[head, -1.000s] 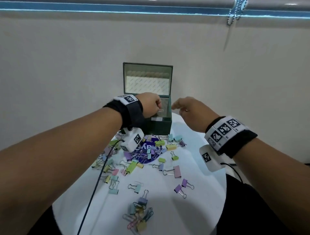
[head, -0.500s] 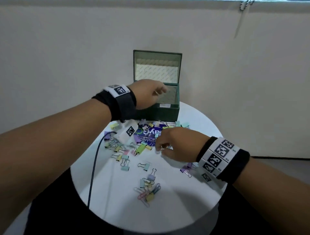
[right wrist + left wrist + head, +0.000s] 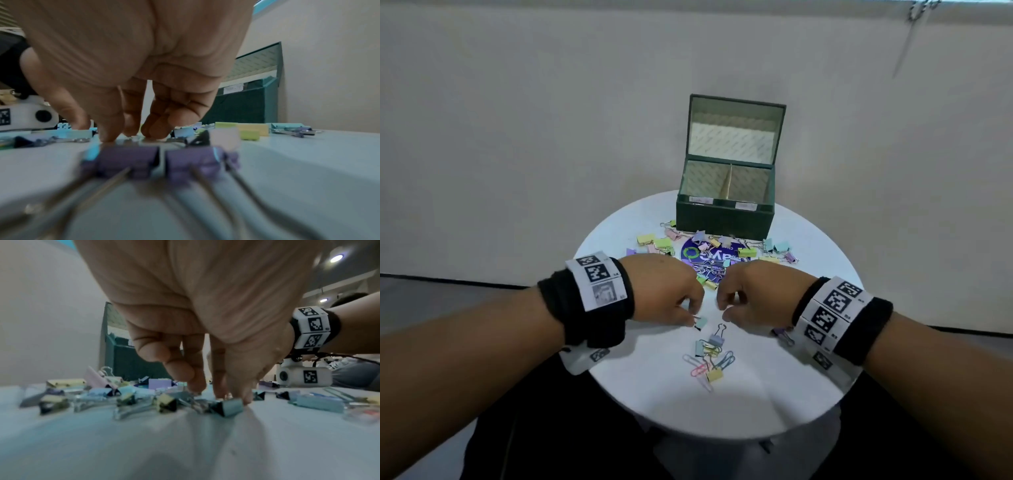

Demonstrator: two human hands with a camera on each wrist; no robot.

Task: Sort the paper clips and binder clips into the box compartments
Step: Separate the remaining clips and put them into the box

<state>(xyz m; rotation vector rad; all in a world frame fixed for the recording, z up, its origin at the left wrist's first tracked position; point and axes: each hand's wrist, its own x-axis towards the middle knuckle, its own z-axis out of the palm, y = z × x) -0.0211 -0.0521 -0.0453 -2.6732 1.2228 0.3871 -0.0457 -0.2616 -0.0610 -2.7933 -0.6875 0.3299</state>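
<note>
Left hand (image 3: 666, 294) is lowered to the white table (image 3: 756, 404), knuckles up, fingertips (image 3: 236, 394) curled onto a teal binder clip (image 3: 701, 322). Right hand (image 3: 751, 296) is alongside, fingers bent onto the tabletop; whether it holds anything cannot be told. The green box (image 3: 724, 219) stands open behind; its labels are illegible.

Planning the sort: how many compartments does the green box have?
2: a left compartment and a right compartment, split by one divider in the green box. Their floors are hidden.
</note>
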